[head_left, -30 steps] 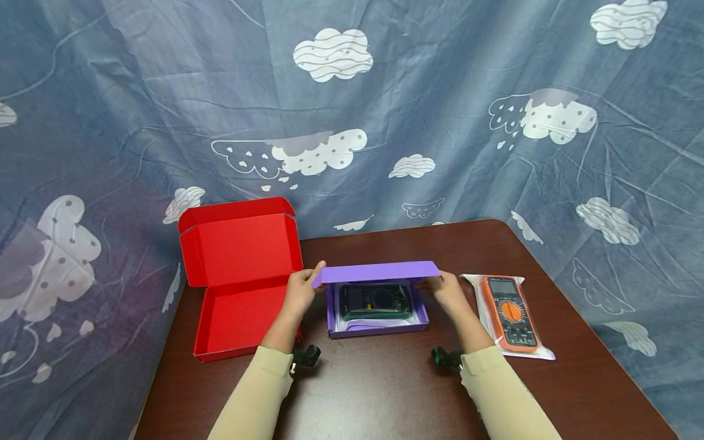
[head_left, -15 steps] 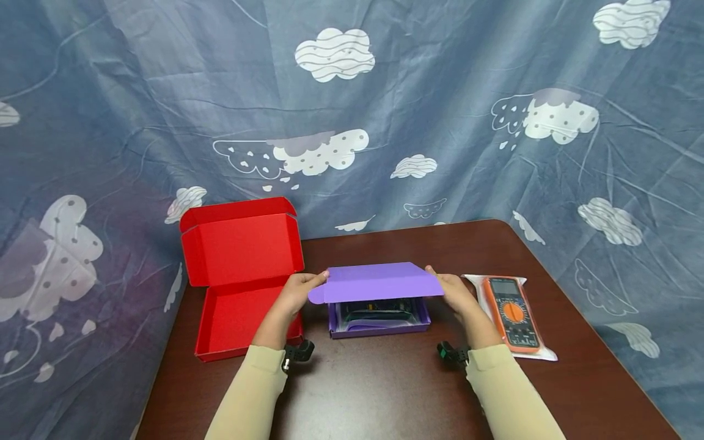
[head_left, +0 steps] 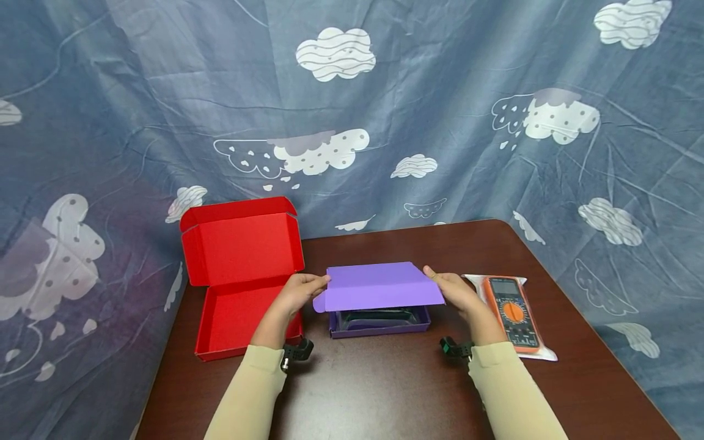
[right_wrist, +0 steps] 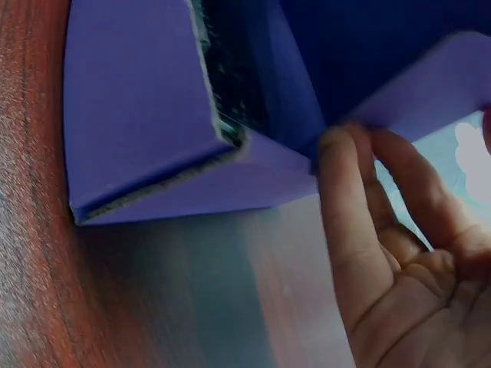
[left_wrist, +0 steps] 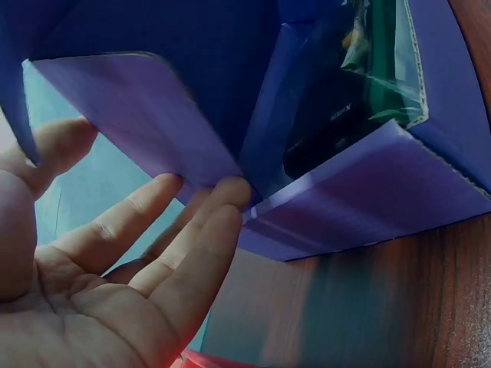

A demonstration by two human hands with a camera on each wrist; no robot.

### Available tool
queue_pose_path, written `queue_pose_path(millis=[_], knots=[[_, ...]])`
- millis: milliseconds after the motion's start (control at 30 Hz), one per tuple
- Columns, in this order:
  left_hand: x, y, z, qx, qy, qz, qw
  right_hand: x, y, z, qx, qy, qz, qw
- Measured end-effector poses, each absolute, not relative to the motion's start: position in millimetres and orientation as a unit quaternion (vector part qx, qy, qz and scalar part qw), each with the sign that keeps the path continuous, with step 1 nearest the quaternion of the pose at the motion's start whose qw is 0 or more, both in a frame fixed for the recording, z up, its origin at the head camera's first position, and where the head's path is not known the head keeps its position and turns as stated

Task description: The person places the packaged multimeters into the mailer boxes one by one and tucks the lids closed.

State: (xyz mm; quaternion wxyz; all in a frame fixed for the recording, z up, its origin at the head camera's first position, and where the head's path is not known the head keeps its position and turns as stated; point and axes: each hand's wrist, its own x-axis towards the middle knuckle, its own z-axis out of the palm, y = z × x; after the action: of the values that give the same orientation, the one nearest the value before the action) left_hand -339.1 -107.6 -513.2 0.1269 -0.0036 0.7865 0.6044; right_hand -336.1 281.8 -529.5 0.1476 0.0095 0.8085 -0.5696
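A purple cardboard box (head_left: pixel 379 330) sits on the table with its lid (head_left: pixel 379 287) tilted part-way down. Inside, in the left wrist view, a dark device (left_wrist: pixel 330 115) lies in clear plastic; the lid hides most of it from the head view. My left hand (head_left: pixel 299 293) is at the lid's left side, its extended fingertips touching the side flap (left_wrist: pixel 138 107). At the opposite side, my right hand (head_left: pixel 456 293) touches the right side flap (right_wrist: pixel 430 96) with nearly straight fingers, thumb raised by the lid's edge.
To the left stands an open red box (head_left: pixel 242 311), its lid upright at the back. An orange multimeter (head_left: pixel 513 313) lies on a white plastic bag at the right. Behind the brown table (head_left: pixel 379 391) hangs a blue cloud-patterned curtain (head_left: pixel 467 183).
The purple lid has swung down toward the front, covering more of the device. Both hands have shifted slightly with it along its sides. The red box and multimeter have stayed put.
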Motion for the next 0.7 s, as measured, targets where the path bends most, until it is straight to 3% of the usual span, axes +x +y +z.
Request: queue_pose_path(millis=[267, 700], knots=[[-332, -106, -514, 0.021, 0.787, 0.6, 0.143, -335, 283, -530, 0.007, 0.803, -0.567, 0.183], [-329, -101, -523, 0.017, 0.799, 0.586, 0.13, -329, 279, -527, -0.019, 0.837, -0.521, 0.164]])
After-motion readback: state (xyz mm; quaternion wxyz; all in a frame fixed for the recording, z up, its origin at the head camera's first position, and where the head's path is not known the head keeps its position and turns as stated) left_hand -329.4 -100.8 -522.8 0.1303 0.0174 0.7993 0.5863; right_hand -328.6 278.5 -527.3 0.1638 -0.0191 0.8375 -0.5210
